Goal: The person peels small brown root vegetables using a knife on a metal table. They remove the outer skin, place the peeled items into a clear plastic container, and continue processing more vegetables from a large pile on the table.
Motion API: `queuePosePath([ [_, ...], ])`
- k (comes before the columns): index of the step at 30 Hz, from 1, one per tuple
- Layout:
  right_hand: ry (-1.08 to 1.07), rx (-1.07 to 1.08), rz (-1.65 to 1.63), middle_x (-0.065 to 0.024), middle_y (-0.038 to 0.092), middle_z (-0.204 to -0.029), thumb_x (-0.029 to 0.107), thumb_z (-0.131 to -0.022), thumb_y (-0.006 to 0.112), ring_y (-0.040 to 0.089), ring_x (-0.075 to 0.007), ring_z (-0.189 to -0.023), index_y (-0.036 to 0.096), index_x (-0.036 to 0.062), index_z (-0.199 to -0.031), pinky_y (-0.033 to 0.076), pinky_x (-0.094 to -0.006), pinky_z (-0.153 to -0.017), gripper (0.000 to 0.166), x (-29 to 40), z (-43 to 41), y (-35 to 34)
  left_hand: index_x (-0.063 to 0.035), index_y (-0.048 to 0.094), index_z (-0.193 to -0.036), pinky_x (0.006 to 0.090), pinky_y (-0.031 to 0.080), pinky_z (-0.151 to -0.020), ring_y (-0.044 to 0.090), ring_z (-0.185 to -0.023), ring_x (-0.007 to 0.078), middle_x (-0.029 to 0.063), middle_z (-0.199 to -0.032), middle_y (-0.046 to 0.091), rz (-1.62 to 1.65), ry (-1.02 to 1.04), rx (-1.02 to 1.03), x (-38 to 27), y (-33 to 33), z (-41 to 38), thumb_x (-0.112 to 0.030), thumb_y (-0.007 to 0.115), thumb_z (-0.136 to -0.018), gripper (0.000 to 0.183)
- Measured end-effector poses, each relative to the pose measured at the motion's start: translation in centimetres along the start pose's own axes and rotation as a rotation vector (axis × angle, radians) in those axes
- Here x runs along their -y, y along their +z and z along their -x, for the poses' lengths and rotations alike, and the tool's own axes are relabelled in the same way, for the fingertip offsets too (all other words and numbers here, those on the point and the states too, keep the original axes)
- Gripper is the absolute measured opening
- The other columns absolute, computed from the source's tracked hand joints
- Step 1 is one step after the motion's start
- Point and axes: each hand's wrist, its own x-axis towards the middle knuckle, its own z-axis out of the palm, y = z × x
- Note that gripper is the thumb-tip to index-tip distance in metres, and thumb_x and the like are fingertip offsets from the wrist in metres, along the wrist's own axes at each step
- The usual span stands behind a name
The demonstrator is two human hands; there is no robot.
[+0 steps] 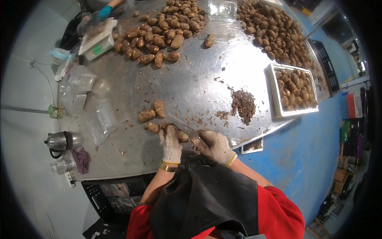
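My left hand [170, 139], in a soiled white knit glove, is closed around a brown taro corm [182, 136] whose end shows at its right. In my gloved right hand [212, 145] is a knife [182, 124]; its blade points up and left, over the held corm. Whether the blade touches the corm cannot be told. Just beyond my left hand several taro corms [146, 115] lie on the metal table [134, 86]. Brown peel scraps [243, 106] form a small heap to the right, with crumbs scattered around.
A large taro pile [170, 27] and a white scale [98, 40] stand at the far left, beside a person's blue-gloved hand [105, 12]. Right are a white foam box of corms [294, 89] and another pile [271, 30]. Clear plastic trays [103, 119] and a metal kettle [57, 141] sit left.
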Motion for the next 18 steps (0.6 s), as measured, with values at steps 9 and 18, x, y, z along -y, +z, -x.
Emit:
queuePosePath([
  [9,-0.105,0.001,-0.265,-0.0111,0.064,-0.078,0.023,-0.091,0.063,0.066,-0.0253,-0.071,0.063,0.0038,-0.087,0.05,-0.0343,-0.062,0.019,0.9,-0.2,-1.0,-0.013,0.039,-0.134,0.0353,0.055,-0.072,0.054,-0.105,0.0204,0.01,-0.124,0.049,0.337,-0.373,-0.143,-4.2,0.7,-1.3,-0.029,0.059,-0.094,0.047],
  [18,0.271,-0.039,-0.053,-0.0106,0.066,-0.082,0.032,-0.093,0.057,0.066,-0.0224,-0.073,0.061,0.0093,-0.107,0.051,-0.0341,-0.062,0.027,-5.1,-1.3,1.0,-0.0095,0.037,-0.138,0.0338,0.054,-0.069,0.057,-0.098,0.0209,0.0101,-0.121,0.052,0.365,-0.251,-0.074,-8.9,2.6,0.6,-0.024,0.053,-0.097,0.046],
])
